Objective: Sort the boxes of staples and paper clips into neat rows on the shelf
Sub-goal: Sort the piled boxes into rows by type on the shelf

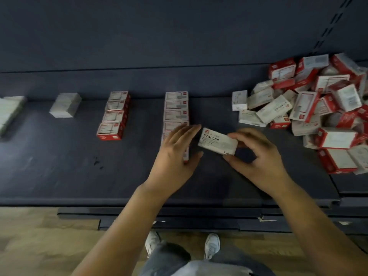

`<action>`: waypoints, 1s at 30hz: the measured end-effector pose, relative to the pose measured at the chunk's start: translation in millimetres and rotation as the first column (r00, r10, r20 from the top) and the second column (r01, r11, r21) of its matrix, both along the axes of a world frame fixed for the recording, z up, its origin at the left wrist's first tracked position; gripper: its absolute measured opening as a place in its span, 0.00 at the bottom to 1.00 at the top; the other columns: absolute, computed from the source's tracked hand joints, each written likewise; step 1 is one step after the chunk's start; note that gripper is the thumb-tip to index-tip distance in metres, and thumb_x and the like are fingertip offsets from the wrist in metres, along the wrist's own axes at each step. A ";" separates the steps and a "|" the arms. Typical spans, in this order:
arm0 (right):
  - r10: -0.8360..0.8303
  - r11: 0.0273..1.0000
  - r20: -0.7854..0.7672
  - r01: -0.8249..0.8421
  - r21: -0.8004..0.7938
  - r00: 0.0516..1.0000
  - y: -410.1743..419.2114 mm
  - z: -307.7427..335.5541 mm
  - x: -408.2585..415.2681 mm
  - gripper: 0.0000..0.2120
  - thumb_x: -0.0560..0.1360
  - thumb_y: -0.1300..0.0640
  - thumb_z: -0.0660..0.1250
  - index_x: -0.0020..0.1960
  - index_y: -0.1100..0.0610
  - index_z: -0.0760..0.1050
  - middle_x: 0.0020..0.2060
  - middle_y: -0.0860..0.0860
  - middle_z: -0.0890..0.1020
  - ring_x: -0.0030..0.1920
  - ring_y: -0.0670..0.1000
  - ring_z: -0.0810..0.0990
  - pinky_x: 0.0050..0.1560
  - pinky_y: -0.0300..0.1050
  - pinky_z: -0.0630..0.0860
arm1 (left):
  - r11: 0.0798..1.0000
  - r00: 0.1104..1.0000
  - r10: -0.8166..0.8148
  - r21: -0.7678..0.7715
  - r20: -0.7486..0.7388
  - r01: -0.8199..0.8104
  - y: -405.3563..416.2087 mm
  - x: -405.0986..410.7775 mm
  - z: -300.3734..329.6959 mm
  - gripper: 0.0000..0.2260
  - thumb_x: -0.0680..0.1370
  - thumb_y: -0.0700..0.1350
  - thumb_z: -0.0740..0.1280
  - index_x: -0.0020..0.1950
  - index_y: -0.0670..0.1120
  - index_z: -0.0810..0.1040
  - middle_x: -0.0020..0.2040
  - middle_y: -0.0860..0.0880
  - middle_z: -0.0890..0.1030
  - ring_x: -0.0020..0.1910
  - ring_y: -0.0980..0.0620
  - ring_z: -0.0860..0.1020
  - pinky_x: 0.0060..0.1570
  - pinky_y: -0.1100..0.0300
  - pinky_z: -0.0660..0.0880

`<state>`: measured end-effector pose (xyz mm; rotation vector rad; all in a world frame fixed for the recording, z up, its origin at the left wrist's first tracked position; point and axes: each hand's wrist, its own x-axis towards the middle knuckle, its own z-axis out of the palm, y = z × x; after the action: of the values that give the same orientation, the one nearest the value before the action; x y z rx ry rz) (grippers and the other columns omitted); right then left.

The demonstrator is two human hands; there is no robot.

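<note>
Pinched between the thumb and curled fingers of the right hand (256,156), a small white cardboard box printed "STAPLES" (218,142) is held just above the dark blue metal shelf (59,166), tilted slightly, near the shelf's front edge. The left hand (175,156) is seen beside the box's left end with fingers straight and spread, gripping nothing — whether its fingertips touch the box cannot be told. Beneath that hand, a neat row of red-and-white boxes (176,110) is laid from the back of the shelf toward the front. A shorter row of red-and-white boxes (114,116) is set to its left, and a stack of white boxes (65,105) further left. At the shelf's right end, a loose heap of mixed red and white boxes (310,108) is piled.
</note>
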<state>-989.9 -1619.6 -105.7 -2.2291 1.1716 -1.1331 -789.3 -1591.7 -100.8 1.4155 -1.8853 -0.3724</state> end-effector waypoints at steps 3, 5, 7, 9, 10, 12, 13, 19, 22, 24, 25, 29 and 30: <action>0.081 0.996 -0.004 -0.081 0.023 0.997 0.1 5.4 32.7 0.19 0.67 0.57 0.72 0.55 0.64 0.77 0.50 0.53 0.76 0.51 0.46 0.76 0.51 0.35 0.75 | 0.998 0.999 -0.042 0.041 -0.017 0.043 3.2 33.7 6.1 0.28 0.70 0.43 0.72 0.69 0.43 0.69 0.64 0.51 0.73 0.67 0.51 0.67 0.66 0.52 0.66; 0.113 0.994 -0.013 -0.112 0.019 0.994 -0.2 7.3 55.0 0.19 0.68 0.55 0.71 0.56 0.64 0.77 0.50 0.54 0.76 0.51 0.46 0.76 0.50 0.35 0.75 | 0.997 0.998 -0.069 0.033 -0.010 0.069 4.6 55.5 7.6 0.29 0.69 0.45 0.73 0.69 0.44 0.69 0.62 0.55 0.71 0.66 0.57 0.66 0.66 0.59 0.65; 0.121 0.993 -0.023 -0.121 0.003 0.992 -1.0 9.0 77.2 0.20 0.68 0.55 0.71 0.55 0.65 0.77 0.50 0.54 0.76 0.51 0.46 0.75 0.50 0.34 0.75 | 0.997 0.997 -0.072 0.023 0.006 0.071 4.9 76.9 8.5 0.29 0.69 0.46 0.73 0.68 0.43 0.70 0.62 0.53 0.72 0.65 0.60 0.65 0.65 0.64 0.63; 0.137 0.990 -0.032 -0.138 -0.018 0.990 -1.8 10.2 99.4 0.20 0.68 0.53 0.69 0.55 0.65 0.77 0.50 0.52 0.75 0.51 0.45 0.75 0.51 0.32 0.73 | 0.999 0.999 -0.042 0.018 0.015 0.042 4.4 99.3 10.1 0.29 0.69 0.46 0.73 0.68 0.43 0.71 0.62 0.50 0.74 0.64 0.59 0.66 0.63 0.66 0.64; 0.151 0.988 -0.037 -0.152 -0.021 0.988 -2.4 10.2 110.2 0.20 0.68 0.53 0.68 0.54 0.65 0.77 0.50 0.50 0.75 0.51 0.44 0.74 0.52 0.31 0.72 | 0.999 0.999 -0.031 0.018 0.010 0.031 4.4 110.3 11.4 0.29 0.69 0.46 0.74 0.68 0.43 0.71 0.62 0.52 0.74 0.63 0.59 0.67 0.62 0.69 0.63; 0.175 0.984 -0.049 -0.176 -0.017 0.983 -3.8 8.2 131.3 0.19 0.68 0.55 0.71 0.54 0.65 0.77 0.50 0.49 0.74 0.51 0.44 0.74 0.52 0.30 0.71 | 0.999 0.999 -0.036 0.004 0.015 0.036 4.4 131.7 12.8 0.29 0.68 0.48 0.74 0.67 0.42 0.72 0.60 0.54 0.73 0.61 0.60 0.68 0.61 0.74 0.62; 0.181 0.983 -0.057 -0.182 -0.010 0.982 -4.4 7.1 141.9 0.19 0.67 0.56 0.72 0.55 0.64 0.77 0.50 0.50 0.75 0.51 0.44 0.74 0.52 0.30 0.72 | 0.999 0.999 -0.041 -0.011 0.031 0.041 4.7 142.1 12.5 0.28 0.68 0.50 0.73 0.66 0.42 0.73 0.60 0.52 0.74 0.61 0.58 0.69 0.61 0.72 0.62; 0.206 0.978 -0.068 -0.206 0.005 0.976 -3.0 3.1 202.3 0.20 0.66 0.58 0.73 0.56 0.64 0.77 0.51 0.53 0.76 0.52 0.44 0.74 0.52 0.30 0.71 | 0.994 0.988 -0.028 -0.097 0.155 0.044 7.1 205.8 2.4 0.24 0.69 0.55 0.66 0.59 0.41 0.78 0.56 0.45 0.80 0.58 0.52 0.72 0.57 0.54 0.72; 0.217 0.976 -0.095 -0.217 0.013 0.972 -0.5 -0.6 228.8 0.21 0.68 0.54 0.71 0.58 0.62 0.76 0.52 0.53 0.76 0.53 0.46 0.74 0.53 0.36 0.72 | 0.993 0.985 -0.020 -0.110 0.174 0.040 10.4 234.7 -0.9 0.21 0.70 0.55 0.66 0.58 0.45 0.76 0.54 0.46 0.81 0.56 0.53 0.72 0.57 0.62 0.68; 0.226 0.974 -0.120 -0.223 0.037 0.967 2.5 -1.2 246.0 0.24 0.70 0.49 0.67 0.61 0.61 0.75 0.54 0.52 0.75 0.55 0.48 0.74 0.56 0.38 0.71 | 0.995 0.984 -0.001 -0.100 0.177 0.019 14.1 254.7 -4.7 0.20 0.70 0.55 0.65 0.59 0.48 0.73 0.53 0.47 0.81 0.55 0.54 0.72 0.57 0.63 0.67; 0.234 0.972 -0.126 -0.230 0.050 0.964 4.1 -1.3 254.8 0.24 0.71 0.47 0.65 0.62 0.61 0.75 0.55 0.52 0.75 0.56 0.48 0.74 0.57 0.37 0.70 | 0.996 0.984 0.016 -0.091 0.176 0.000 17.2 265.8 -7.1 0.19 0.70 0.54 0.65 0.59 0.48 0.73 0.53 0.47 0.80 0.55 0.54 0.72 0.56 0.62 0.68; 0.283 0.957 -0.138 -0.272 0.097 0.949 11.4 -3.0 292.5 0.23 0.72 0.47 0.61 0.62 0.59 0.75 0.55 0.50 0.75 0.57 0.46 0.72 0.58 0.34 0.69 | 0.992 0.976 0.124 -0.028 0.182 -0.121 36.5 318.1 -15.6 0.20 0.72 0.53 0.64 0.60 0.45 0.75 0.55 0.47 0.79 0.55 0.52 0.72 0.54 0.53 0.70; 0.301 0.952 -0.151 -0.288 0.106 0.942 13.2 -3.3 303.0 0.23 0.72 0.47 0.61 0.61 0.59 0.75 0.55 0.49 0.75 0.57 0.46 0.73 0.57 0.34 0.70 | 0.988 0.970 0.152 -0.019 0.190 -0.151 42.8 331.8 -16.5 0.20 0.72 0.52 0.65 0.60 0.45 0.74 0.55 0.46 0.78 0.55 0.52 0.71 0.53 0.53 0.71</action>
<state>-686.9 -1606.4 -109.0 -2.3711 0.8843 -0.7798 -457.5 -1548.9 -117.3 1.6297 -1.9103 -0.1627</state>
